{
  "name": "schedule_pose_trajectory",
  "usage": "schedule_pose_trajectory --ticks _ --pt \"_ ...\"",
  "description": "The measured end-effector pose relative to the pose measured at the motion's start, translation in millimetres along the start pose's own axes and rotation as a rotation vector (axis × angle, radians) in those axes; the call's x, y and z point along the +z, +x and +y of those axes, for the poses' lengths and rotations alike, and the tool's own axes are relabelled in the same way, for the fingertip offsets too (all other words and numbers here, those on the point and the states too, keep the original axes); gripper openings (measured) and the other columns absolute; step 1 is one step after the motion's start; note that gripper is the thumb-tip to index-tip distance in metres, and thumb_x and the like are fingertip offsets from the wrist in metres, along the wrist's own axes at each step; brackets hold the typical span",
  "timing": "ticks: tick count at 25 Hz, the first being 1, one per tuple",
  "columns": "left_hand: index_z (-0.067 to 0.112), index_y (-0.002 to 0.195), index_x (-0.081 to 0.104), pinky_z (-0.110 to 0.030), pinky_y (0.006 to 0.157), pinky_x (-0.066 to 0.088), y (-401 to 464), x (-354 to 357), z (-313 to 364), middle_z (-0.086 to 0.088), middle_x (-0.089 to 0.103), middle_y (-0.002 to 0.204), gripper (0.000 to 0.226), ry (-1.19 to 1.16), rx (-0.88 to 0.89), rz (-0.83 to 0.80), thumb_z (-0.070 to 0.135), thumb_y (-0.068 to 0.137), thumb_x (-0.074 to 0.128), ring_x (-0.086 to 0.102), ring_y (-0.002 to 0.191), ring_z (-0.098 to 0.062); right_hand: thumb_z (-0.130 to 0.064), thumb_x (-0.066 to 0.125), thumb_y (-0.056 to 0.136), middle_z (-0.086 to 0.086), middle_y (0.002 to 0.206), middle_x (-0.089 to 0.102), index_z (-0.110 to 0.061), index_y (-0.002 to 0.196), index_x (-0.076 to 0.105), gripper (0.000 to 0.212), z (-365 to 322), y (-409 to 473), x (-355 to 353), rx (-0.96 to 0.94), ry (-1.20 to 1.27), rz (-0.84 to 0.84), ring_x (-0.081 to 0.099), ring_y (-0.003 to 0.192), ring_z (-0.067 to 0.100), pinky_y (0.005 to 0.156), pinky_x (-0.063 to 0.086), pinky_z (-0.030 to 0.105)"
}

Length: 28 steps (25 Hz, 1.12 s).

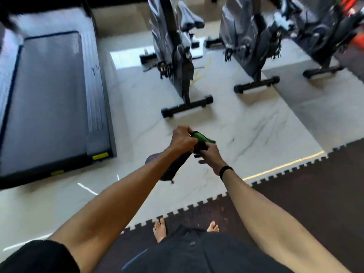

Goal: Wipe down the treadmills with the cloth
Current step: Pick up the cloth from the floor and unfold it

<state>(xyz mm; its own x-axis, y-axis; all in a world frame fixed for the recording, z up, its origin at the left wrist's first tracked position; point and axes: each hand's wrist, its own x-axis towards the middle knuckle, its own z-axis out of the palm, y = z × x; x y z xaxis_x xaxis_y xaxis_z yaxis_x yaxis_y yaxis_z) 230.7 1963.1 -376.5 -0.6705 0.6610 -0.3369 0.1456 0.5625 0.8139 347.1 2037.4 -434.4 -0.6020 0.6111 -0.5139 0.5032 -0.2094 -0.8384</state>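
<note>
Treadmill (49, 95) far left, flat grey belt. Left hand (182, 139) fist grips cloth (201, 137), green top, dark tail hanging. Right hand (209, 155) pinches cloth underneath, black wristband (225, 171). Bikes (177, 56) right, glossy marble floor (246, 125).

Yellow labels on treadmill (53, 91) rear: print unreadable.
</note>
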Motion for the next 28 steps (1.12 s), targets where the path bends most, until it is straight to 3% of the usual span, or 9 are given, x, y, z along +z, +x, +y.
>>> schedule_pose_trajectory --ticks 4,8,10,13,15,19,21,24,28 --pt "0.012 0.070 0.062 -0.026 0.045 0.051 14 -52 66 -0.007 0.060 0.067 0.016 0.137 0.235 0.010 -0.003 0.073 0.068 0.061 0.056 -0.019 -0.022 0.072 0.083 0.002 0.087 0.072 -0.017 0.099 0.069 0.017 -84 -2 3 -0.515 -0.234 0.267 0.066 0.081 0.019 0.069 0.050 0.032" --pt "0.006 0.080 0.070 -0.025 0.054 0.052 24 -101 113 -0.003 0.060 0.072 0.016 0.319 0.492 0.023 -0.007 0.073 0.067 0.056 0.060 -0.012 -0.026 0.075 0.078 0.004 0.098 0.060 -0.014 0.102 0.057 0.032 -139 -7 -13 -0.856 -0.404 0.441 0.055 0.093 0.021 0.076 0.043 0.030" --pt "0.003 0.081 0.072 -0.034 0.058 0.057 24 -120 139 -0.012 0.066 0.074 0.018 0.345 0.581 0.019 -0.011 0.072 0.066 0.058 0.058 -0.013 -0.028 0.076 0.078 0.002 0.108 0.062 -0.015 0.117 0.056 0.046 -169 -7 -26 -0.863 -0.488 0.326 0.055 0.101 0.016 0.083 0.044 0.032" --pt "0.008 0.077 0.073 -0.036 0.062 0.058 25 -140 176 -0.014 0.070 0.076 0.023 0.336 0.683 0.134 -0.012 0.069 0.066 0.063 0.060 -0.018 -0.018 0.080 0.079 -0.009 0.079 0.066 -0.019 0.093 0.064 0.021 -200 -7 -54 -0.817 -0.501 0.147 0.061 0.071 0.002 0.068 0.049 0.028" --pt "0.011 0.075 0.075 -0.030 0.058 0.057 27 -151 195 -0.010 0.071 0.072 0.024 0.285 0.720 0.217 -0.010 0.068 0.067 0.064 0.061 -0.019 -0.017 0.081 0.079 -0.008 0.070 0.065 -0.020 0.084 0.064 0.018 -205 -6 -71 -0.807 -0.495 0.158 0.060 0.062 0.000 0.065 0.047 0.024" --pt "0.011 0.073 0.076 -0.007 0.051 0.037 19 -164 227 0.011 0.059 0.058 0.020 0.276 0.799 0.231 -0.008 0.068 0.071 0.050 0.048 0.003 -0.023 0.080 0.083 0.005 0.093 0.069 -0.014 0.117 0.063 0.039 -228 -16 -87 -0.867 -0.418 0.201 0.066 0.080 0.013 0.075 0.054 0.027" --pt "0.013 0.070 0.074 -0.006 0.050 0.035 12 -161 236 0.015 0.055 0.056 0.020 0.311 0.836 0.221 -0.007 0.067 0.072 0.049 0.046 0.006 -0.023 0.076 0.086 0.004 0.100 0.069 -0.010 0.118 0.063 0.037 -250 -24 -83 -0.969 -0.352 0.216 0.068 0.087 0.010 0.077 0.054 0.023" --pt "0.015 0.069 0.073 -0.017 0.060 0.045 13 -156 237 0.009 0.061 0.063 0.021 0.280 0.858 0.256 -0.005 0.065 0.072 0.051 0.055 0.000 -0.012 0.073 0.089 -0.002 0.087 0.069 -0.009 0.102 0.067 0.015 -279 -38 -71 -1.060 -0.351 0.231 0.066 0.076 0.002 0.070 0.050 0.013" --pt "0.011 0.072 0.070 -0.012 0.051 0.036 15 -158 232 0.010 0.050 0.055 0.020 0.103 0.824 0.259 -0.006 0.069 0.080 0.041 0.050 -0.002 -0.004 0.065 0.089 0.003 0.091 0.072 -0.006 0.104 0.071 0.017 -291 -43 -66 -1.115 -0.345 0.308 0.068 0.083 0.014 0.077 0.056 0.024"
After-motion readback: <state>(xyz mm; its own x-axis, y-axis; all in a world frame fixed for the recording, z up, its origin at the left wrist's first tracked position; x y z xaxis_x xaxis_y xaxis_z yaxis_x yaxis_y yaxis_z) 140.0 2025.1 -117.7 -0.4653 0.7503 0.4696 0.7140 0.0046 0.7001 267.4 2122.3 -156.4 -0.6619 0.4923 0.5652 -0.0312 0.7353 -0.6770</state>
